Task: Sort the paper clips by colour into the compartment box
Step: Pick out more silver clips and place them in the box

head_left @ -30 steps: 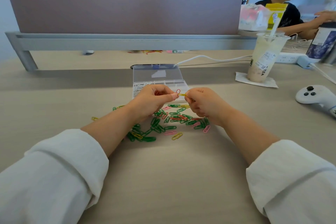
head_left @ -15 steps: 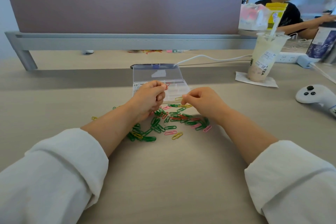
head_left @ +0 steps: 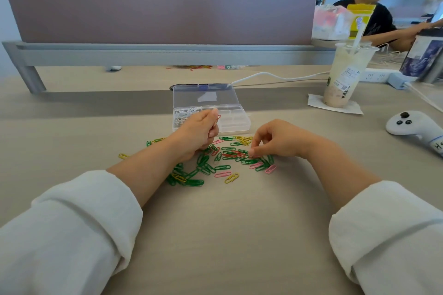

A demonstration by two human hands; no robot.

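Compartment box [head_left: 236, 124]: white clips [head_left: 184, 114] filed; other cells seemingly empty. Loose pile [head_left: 215, 160] unsorted. Left hand [head_left: 197, 133]: red clip [head_left: 218, 117] pinched. Right hand [head_left: 275, 139]: fingertips narrowed on pile.

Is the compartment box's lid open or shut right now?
Open. The compartment box has its clear lid tilted up behind it, and its compartments lie exposed.

Office: desk divider [head_left: 158, 2], power strip [head_left: 376, 76]
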